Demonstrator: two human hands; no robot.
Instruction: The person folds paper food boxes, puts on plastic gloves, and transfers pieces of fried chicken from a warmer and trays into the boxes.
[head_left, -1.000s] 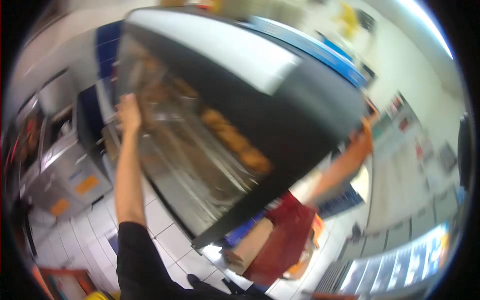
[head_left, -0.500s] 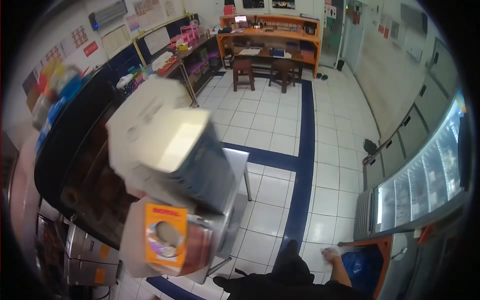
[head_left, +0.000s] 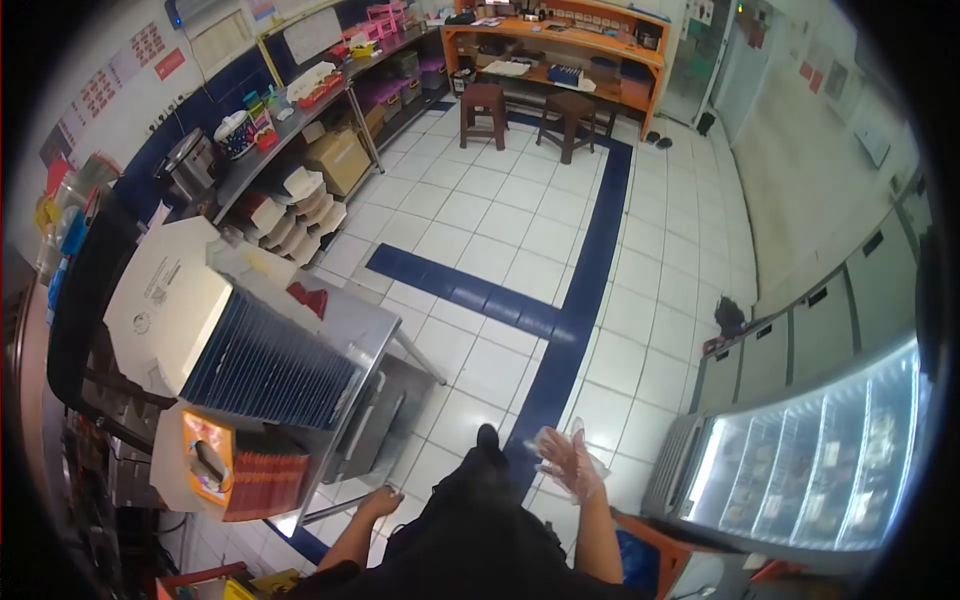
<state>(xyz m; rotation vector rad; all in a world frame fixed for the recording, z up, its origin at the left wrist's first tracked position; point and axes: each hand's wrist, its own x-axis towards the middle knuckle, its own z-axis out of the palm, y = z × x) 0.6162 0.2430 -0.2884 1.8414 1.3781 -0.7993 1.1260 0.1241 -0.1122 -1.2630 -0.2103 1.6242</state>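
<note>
My right hand (head_left: 570,462) is held out over the tiled floor, fingers spread. A loose clear plastic glove (head_left: 590,474) covers it. Low on the left, my left hand (head_left: 378,502) hangs with curled fingers beside the steel table's lower bar (head_left: 335,510); nothing shows in it, and I cannot tell whether it touches the bar. Nearest to that hand stands a stack of orange-and-red boxes (head_left: 262,482) on the steel table (head_left: 352,335). Behind it rises a tall stack of dark blue folded boxes (head_left: 275,360) with a cream inner face.
A lit glass-front fridge (head_left: 800,460) and grey cabinets (head_left: 775,365) line the right side. Two brown stools (head_left: 484,115) stand before an orange counter (head_left: 560,45) at the back. A cardboard box (head_left: 340,160) sits under the left-hand shelf table. Blue tile strips cross the floor.
My view has shifted, and the box stacks now sit farther left. My left hand has come into view. My right hand has risen forward from near the orange-framed unit, its fingers now spread.
</note>
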